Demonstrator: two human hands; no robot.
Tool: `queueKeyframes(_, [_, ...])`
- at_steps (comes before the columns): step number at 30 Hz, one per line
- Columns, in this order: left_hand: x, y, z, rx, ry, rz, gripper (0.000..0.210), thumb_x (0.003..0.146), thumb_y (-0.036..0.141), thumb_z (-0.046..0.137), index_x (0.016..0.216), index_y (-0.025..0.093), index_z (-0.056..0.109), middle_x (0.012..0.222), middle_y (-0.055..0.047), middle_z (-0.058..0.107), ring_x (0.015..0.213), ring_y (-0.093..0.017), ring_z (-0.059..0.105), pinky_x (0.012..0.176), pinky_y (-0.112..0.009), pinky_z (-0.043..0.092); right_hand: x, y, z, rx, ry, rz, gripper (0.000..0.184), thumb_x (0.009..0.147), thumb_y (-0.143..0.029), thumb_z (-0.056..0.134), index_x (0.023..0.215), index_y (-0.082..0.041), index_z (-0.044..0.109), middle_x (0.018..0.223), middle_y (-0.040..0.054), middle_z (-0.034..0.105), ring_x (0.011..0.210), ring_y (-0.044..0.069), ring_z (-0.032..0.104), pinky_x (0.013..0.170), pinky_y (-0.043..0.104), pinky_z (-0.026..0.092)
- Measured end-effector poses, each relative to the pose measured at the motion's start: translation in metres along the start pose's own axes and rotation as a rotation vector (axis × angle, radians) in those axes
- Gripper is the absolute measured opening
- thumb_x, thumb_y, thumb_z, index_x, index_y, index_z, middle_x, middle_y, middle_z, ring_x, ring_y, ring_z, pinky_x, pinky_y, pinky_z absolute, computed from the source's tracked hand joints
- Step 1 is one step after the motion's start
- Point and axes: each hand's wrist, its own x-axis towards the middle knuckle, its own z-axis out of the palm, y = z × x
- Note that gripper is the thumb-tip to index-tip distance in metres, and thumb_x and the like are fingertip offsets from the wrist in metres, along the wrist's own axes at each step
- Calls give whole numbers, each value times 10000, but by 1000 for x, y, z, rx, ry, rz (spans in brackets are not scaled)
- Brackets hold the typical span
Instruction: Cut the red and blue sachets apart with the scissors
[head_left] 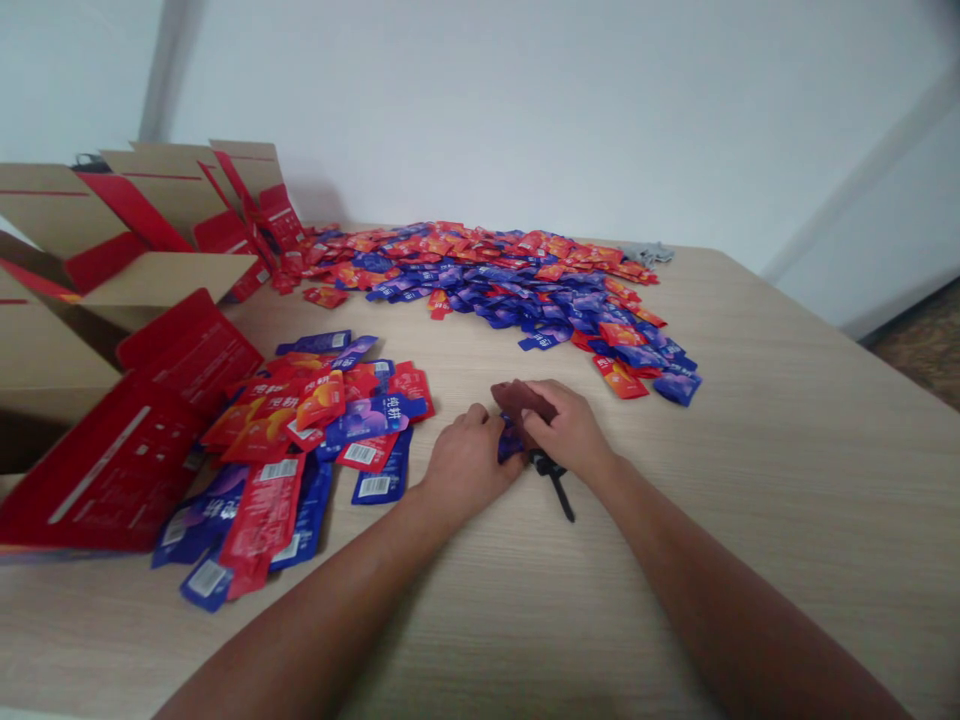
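Observation:
My left hand (471, 450) rests on the table with bent fingers, closed on a blue-purple sachet (510, 440) that is mostly hidden. Right beside it, my right hand (566, 425) grips a flat reddish-brown object (523, 400) whose kind I cannot make out. A thin black bar (562, 494) sticks out below that hand toward me; whether it belongs to the brown object is unclear. The brown object is tilted over the sachet, and I cannot tell if the two touch. Left of my hands lies a loose pile of red and blue sachets (367, 418), some with barcodes facing up.
A long heap of red, orange and blue sachets (480, 285) spreads across the table's far side. Open red cardboard boxes (97, 460) with tan insides crowd the left. A grey crumpled item (651, 254) lies at the back right, and a white wall (525, 110) stands behind.

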Motion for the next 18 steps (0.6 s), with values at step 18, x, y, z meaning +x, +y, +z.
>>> queueKeyframes(18, [0, 2, 0, 25, 2, -13, 370, 944, 489, 636, 1197, 224, 689, 1141, -109, 635, 1025, -288, 666, 872, -399, 545, 3, 8, 4, -134, -40, 130, 304, 882, -213, 647, 1163, -248, 757, 1143, 62, 787, 1031, 252, 719, 944, 379, 553])
